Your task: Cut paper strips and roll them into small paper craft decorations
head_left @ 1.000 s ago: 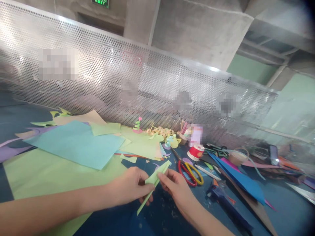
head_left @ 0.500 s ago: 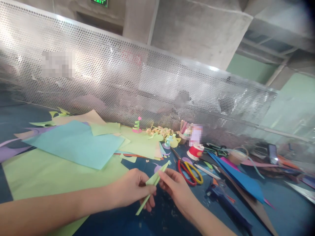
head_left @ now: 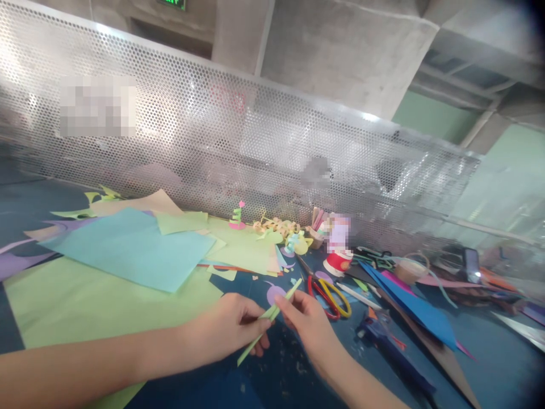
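Nearest, the left forearm crosses over a large light green sheet on the dark blue tabletop, while the right forearm rises from the lower right. The left hand grips a narrow, folded light green paper strip with its thumb on top and fingers beneath; the strip's lower end juts out past those fingers, slanting toward the wearer. Farther up the same strip, the right hand pinches it between thumb and fingers, and the upper tip pokes out just beyond that thumb. So the paper runs diagonally across the gap between the two hands, gripped at two places close together. To the right of the right hand lies a dark blue glue gun with a little orange on it. Just beyond the strip, a purple paper disc lies near the right thumb, and scissors with one red and one yellow handle loop rest close by. A light blue sheet overlaps the green one at left. Farther back are a red-and-white cup-like object and a small green spiral ornament on a pink base. Behind everything stands a perforated metal screen.
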A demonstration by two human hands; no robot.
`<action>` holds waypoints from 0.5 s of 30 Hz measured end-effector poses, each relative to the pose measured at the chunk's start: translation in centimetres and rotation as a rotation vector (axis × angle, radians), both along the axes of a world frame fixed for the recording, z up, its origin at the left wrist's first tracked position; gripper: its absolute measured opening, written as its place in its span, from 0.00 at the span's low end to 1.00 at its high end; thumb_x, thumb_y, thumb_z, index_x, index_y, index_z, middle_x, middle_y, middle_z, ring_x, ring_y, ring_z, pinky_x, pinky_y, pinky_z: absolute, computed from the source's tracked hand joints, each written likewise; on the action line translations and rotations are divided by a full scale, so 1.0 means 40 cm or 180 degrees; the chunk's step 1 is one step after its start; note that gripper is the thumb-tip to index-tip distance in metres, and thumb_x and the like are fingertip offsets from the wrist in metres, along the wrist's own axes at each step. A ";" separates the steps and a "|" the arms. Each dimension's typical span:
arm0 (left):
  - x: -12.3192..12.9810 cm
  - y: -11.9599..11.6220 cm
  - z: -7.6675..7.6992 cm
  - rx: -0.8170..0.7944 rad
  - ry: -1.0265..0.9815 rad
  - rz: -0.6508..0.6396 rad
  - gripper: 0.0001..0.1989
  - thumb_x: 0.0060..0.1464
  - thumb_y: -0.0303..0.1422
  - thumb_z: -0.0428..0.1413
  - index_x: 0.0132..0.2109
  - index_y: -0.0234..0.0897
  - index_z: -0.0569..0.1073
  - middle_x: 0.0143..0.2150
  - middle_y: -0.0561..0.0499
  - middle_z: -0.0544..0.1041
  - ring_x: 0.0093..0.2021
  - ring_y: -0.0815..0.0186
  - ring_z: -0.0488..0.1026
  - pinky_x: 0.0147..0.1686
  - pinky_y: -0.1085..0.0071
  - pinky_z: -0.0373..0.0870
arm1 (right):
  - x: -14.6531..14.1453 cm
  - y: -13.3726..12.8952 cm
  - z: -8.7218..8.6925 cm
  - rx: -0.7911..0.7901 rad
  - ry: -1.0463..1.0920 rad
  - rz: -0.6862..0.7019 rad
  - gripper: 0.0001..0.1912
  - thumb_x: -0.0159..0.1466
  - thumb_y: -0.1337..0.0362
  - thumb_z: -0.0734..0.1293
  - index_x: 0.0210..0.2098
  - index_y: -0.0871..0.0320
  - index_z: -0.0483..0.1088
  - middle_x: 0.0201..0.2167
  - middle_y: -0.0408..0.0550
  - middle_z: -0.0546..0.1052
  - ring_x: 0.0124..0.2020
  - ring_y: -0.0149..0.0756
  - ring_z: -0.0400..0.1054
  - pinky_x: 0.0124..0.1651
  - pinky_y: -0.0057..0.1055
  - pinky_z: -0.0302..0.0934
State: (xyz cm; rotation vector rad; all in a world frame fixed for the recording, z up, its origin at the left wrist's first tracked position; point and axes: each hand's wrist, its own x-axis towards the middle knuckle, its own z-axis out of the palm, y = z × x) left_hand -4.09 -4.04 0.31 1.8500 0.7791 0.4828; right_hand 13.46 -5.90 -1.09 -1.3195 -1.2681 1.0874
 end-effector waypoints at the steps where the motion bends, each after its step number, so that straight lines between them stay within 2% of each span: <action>1: 0.000 -0.002 -0.001 -0.0007 0.0005 -0.0014 0.19 0.56 0.41 0.47 0.28 0.34 0.75 0.26 0.48 0.78 0.28 0.65 0.76 0.29 0.74 0.71 | 0.000 -0.001 0.001 0.0034 -0.0027 -0.0023 0.21 0.52 0.51 0.68 0.18 0.57 0.56 0.14 0.33 0.53 0.19 0.25 0.44 0.23 0.27 0.40; 6: 0.008 -0.010 -0.007 -0.0317 -0.0095 -0.0035 0.12 0.51 0.38 0.53 0.28 0.34 0.74 0.27 0.50 0.78 0.27 0.66 0.76 0.27 0.75 0.71 | -0.004 -0.007 0.006 0.0167 -0.0102 -0.0126 0.21 0.52 0.54 0.69 0.17 0.57 0.54 0.16 0.34 0.53 0.20 0.25 0.44 0.24 0.26 0.42; 9: 0.010 -0.010 -0.003 -0.0472 -0.0178 -0.0063 0.13 0.51 0.38 0.52 0.27 0.33 0.73 0.26 0.49 0.77 0.26 0.66 0.75 0.26 0.75 0.70 | -0.008 -0.008 0.008 0.0144 0.0045 -0.0071 0.21 0.52 0.52 0.69 0.18 0.58 0.56 0.16 0.34 0.54 0.20 0.25 0.46 0.24 0.25 0.44; 13: 0.007 -0.003 0.006 -0.0505 -0.0297 -0.0012 0.15 0.53 0.39 0.50 0.29 0.32 0.72 0.28 0.48 0.78 0.27 0.66 0.75 0.28 0.74 0.70 | -0.009 -0.007 0.011 0.0001 0.0340 0.0371 0.17 0.55 0.51 0.67 0.27 0.61 0.68 0.19 0.39 0.65 0.23 0.28 0.57 0.28 0.25 0.52; 15: 0.007 0.001 0.005 -0.0576 -0.0360 -0.0021 0.15 0.53 0.39 0.49 0.30 0.32 0.72 0.28 0.48 0.78 0.28 0.66 0.75 0.29 0.73 0.70 | -0.008 -0.007 0.010 -0.0010 0.0322 0.0567 0.16 0.55 0.52 0.67 0.30 0.61 0.71 0.21 0.41 0.69 0.25 0.29 0.61 0.30 0.26 0.54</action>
